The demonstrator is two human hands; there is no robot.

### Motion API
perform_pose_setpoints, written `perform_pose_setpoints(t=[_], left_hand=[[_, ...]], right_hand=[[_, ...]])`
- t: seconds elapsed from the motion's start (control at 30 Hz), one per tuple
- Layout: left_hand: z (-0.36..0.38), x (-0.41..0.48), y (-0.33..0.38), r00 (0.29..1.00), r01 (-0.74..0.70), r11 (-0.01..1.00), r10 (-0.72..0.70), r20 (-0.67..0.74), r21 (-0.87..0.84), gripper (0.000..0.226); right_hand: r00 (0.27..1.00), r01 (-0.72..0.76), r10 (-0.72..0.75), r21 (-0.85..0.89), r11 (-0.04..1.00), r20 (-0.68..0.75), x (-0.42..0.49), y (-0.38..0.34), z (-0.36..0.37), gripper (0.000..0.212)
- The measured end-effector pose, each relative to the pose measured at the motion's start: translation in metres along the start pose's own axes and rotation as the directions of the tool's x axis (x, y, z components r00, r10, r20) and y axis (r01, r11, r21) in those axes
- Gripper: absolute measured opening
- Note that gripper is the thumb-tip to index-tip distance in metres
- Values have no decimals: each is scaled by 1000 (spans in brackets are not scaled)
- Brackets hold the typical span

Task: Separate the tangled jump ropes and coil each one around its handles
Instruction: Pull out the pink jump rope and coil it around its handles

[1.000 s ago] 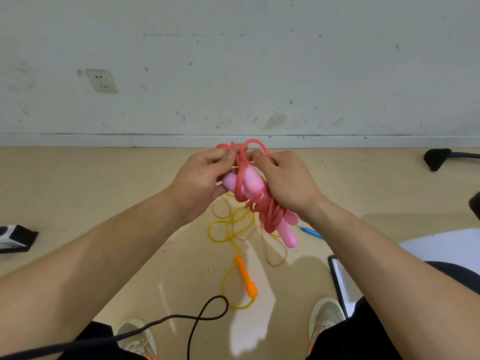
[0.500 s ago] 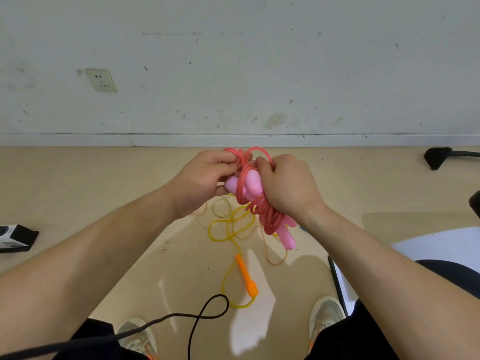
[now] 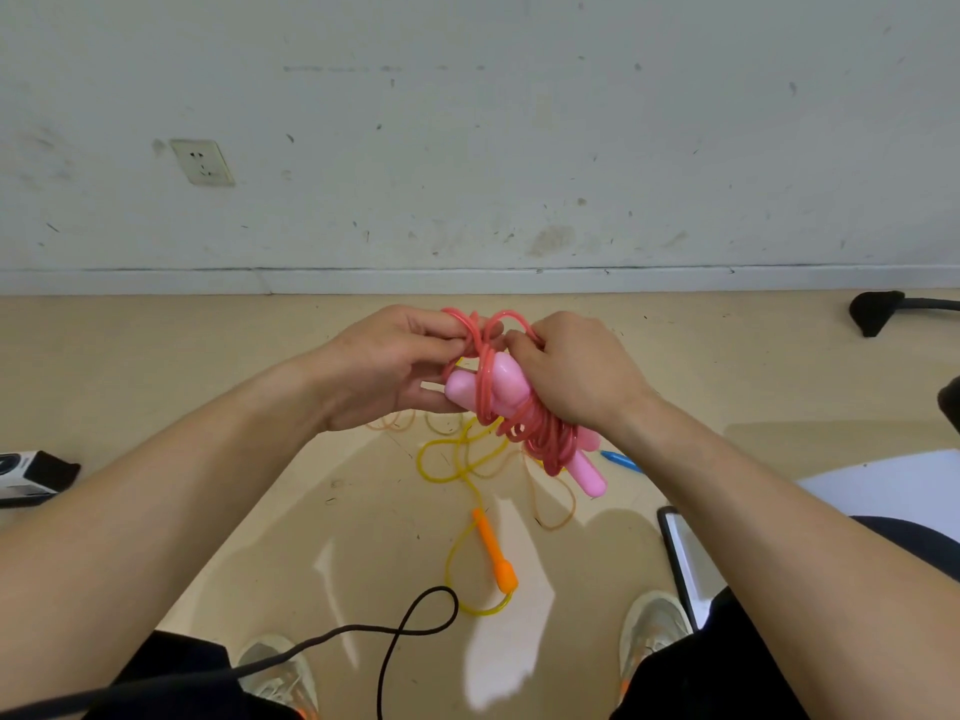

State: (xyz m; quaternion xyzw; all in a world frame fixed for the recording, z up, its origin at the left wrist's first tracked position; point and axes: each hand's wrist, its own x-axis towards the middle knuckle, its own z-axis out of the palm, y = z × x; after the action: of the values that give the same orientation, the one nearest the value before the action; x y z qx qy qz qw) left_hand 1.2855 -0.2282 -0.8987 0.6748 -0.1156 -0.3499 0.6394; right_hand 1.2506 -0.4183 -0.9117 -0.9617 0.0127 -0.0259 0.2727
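Covered by the hands, cut by the edges

The right hand (image 3: 576, 376) covers the far side of the pink handles (image 3: 493, 387) and of the red rope (image 3: 540, 433) wound on them, so the rope's ends cannot be found. The yellow rope (image 3: 457, 459) on the floor passes out of sight behind this bundle and the left hand (image 3: 384, 366). Of a blue thing (image 3: 618, 461) only a tip shows beside the right forearm. A black and white object (image 3: 31, 475) is cut by the left edge, a black one (image 3: 878, 311) by the right edge, the black cable (image 3: 405, 631) by the bottom edge.
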Motion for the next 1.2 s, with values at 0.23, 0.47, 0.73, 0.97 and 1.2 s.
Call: perform_pose_setpoints(t=[0.23, 0.47, 0.73, 0.97, 1.2], left_hand=[[-3, -3, -4, 999, 26, 997, -28, 29, 70, 27], [-1, -7, 2, 988, 96, 993, -104, 113, 71, 30], [-12, -5, -6, 994, 42, 995, -51, 100, 89, 30], [-8, -4, 0, 998, 2, 986, -12, 59, 169, 39], [9, -4, 1, 995, -55, 943, 23, 102, 330, 32]], right_hand=[[988, 118, -110, -75, 990, 108, 0, 2, -3, 53], [982, 122, -103, -117, 986, 157, 0, 3, -6, 53], [972, 145, -142, -4, 989, 185, -1, 5, -6, 55], [942, -31, -117, 430, 902, 314, 4, 16, -7, 50], [893, 66, -13, -103, 993, 449, -9, 0, -15, 79]])
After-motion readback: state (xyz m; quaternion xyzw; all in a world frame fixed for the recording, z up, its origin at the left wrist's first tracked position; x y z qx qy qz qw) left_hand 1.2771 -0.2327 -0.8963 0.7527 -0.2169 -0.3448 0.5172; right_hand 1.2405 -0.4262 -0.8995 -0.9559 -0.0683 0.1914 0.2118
